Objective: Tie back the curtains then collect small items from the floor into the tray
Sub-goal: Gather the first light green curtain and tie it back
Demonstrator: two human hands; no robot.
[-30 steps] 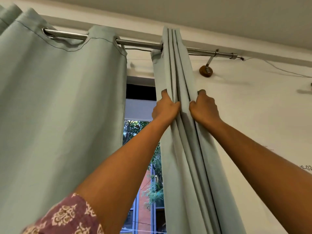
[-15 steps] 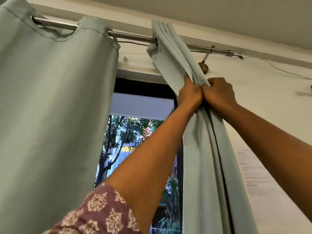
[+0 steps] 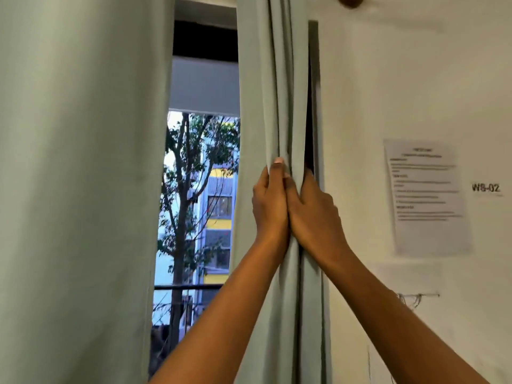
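Reaching up in front of me, both bare arms meet at the right curtain (image 3: 279, 79), a pale green panel gathered into narrow vertical folds beside the window (image 3: 199, 189). My left hand (image 3: 270, 202) and my right hand (image 3: 314, 214) press side by side, touching each other, and both are closed around the bunched folds. The left thumb tip shows against the cloth just above the hands. The gathered panel hangs straight down between my forearms and runs out of view at the bottom edge.

To the left, the left curtain (image 3: 77, 176) hangs flat and wide, filling that side of the view. Between the 2 curtains I see a strip of glass with a tree and a blue and yellow building outside.

To the right is a white wall (image 3: 415, 79). A printed sheet (image 3: 426, 195) is stuck to it, its text too blurred to read, and just beside it a small label reads WS-02 (image 3: 486, 187). A round brown bracket (image 3: 351, 0) sits at the top edge.
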